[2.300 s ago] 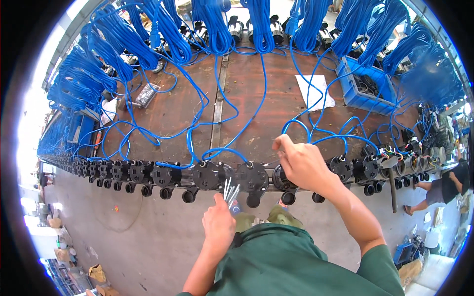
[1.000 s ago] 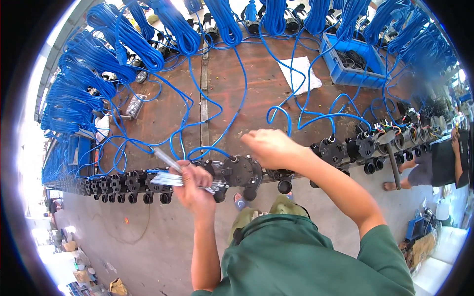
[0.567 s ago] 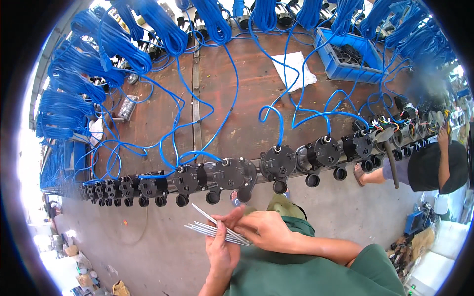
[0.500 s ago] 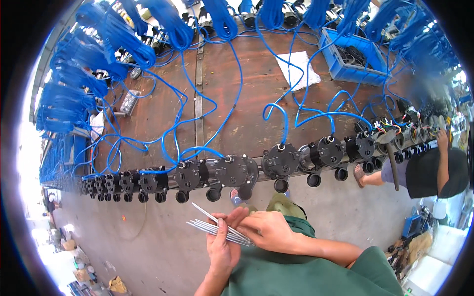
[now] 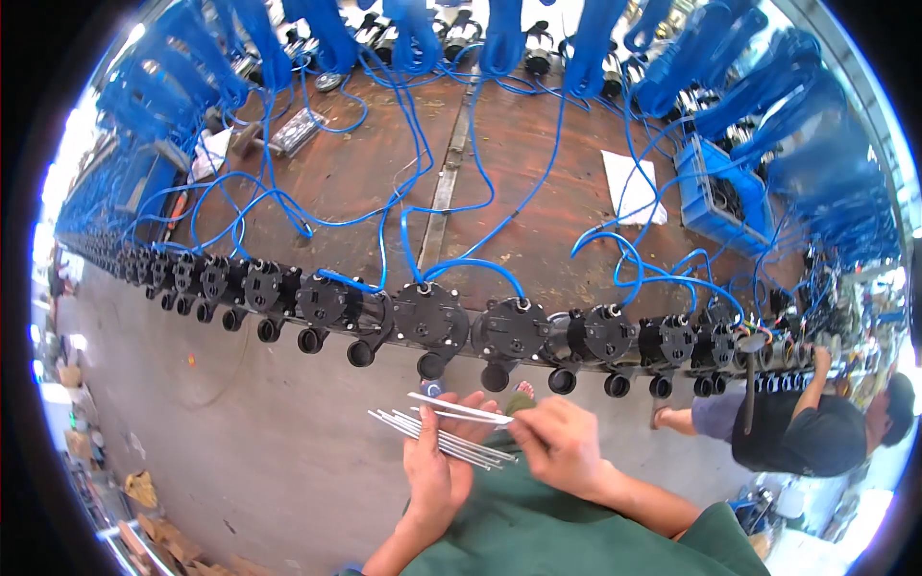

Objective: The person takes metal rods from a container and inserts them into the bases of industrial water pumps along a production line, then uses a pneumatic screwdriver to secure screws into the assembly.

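Note:
My left hand [image 5: 434, 477] is closed on a fanned bundle of thin silvery metal rods [image 5: 468, 448], its thumb lying across them. They stick out past both sides of the hand. Above the bundle, one or two rods [image 5: 461, 410] slant away from the others, their right ends pinched in the fingers of my right hand [image 5: 562, 444]. Both hands are in front of my green shirt, just short of the bench. Beyond them stands a row of black round housings [image 5: 431, 317] with ring-shaped side outlets and blue cables [image 5: 477, 262].
A brown worktable [image 5: 346, 182] holds white paper [image 5: 631, 187] and a blue crate [image 5: 718, 206] of dark parts. Coiled blue cables [image 5: 504, 38] line its far side. A hammer [image 5: 750, 374] lies over the row at right, near another person [image 5: 802, 422]. Cardboard [image 5: 163, 542] is at lower left.
My right hand has moved right, away from the left, drawing one or two rods apart from the bundle. The bundle is more fanned out. The whole view has turned.

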The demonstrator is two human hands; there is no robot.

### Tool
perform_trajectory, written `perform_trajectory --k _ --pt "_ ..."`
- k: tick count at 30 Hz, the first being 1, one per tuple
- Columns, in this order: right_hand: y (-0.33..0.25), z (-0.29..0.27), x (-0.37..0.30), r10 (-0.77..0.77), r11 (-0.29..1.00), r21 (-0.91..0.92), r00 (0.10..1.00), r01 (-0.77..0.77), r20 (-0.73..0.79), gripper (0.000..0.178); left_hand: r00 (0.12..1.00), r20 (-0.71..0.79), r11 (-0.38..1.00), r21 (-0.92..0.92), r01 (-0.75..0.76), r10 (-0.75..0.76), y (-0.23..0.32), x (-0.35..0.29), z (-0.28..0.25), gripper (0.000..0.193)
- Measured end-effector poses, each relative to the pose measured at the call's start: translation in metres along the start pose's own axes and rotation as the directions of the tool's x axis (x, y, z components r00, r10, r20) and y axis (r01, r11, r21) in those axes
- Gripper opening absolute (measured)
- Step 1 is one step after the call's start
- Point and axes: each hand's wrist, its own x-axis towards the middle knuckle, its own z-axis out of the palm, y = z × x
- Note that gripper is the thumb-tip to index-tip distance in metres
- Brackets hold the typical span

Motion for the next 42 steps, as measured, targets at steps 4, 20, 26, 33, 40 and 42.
perform_trajectory --k 4,20,26,33,40,42 --pt "0.0 -0.038 0.053 0.153 0.986 -0.064 0.988 -0.153 0.0 0.004 0.989 -0.109 0.994 -0.055 0.096 -0.101 0.02 0.012 -0.034 0.031" --pt "0.007 0.0 0.166 -0.017 0.663 -0.702 0.943 0.26 0.333 0.016 0.925 0.108 0.924 -0.086 0.373 -0.363 0.04 0.031 -0.089 0.022" --pt "0.026 0.019 0.159 -0.062 0.625 -0.687 0.901 0.37 0.429 0.017 0.914 0.123 0.916 -0.069 0.396 -0.386 0.046 0.038 -0.091 0.023" --pt "-0.001 0.018 0.156 -0.268 0.659 -0.684 0.947 0.314 0.177 0.012 0.91 0.094 0.91 -0.062 0.409 -0.403 0.048 0.042 -0.087 0.022" --pt "-0.042 -0.065 0.128 0.04 0.877 -0.477 0.999 -0.047 -0.026 0.006 0.901 0.138 0.909 -0.015 0.416 -0.41 0.035 0.039 -0.084 0.026" --pt "-0.047 -0.092 0.117 0.086 0.846 -0.523 0.995 -0.104 -0.058 0.003 0.894 0.17 0.908 0.023 0.417 -0.415 0.033 0.036 -0.078 0.027"
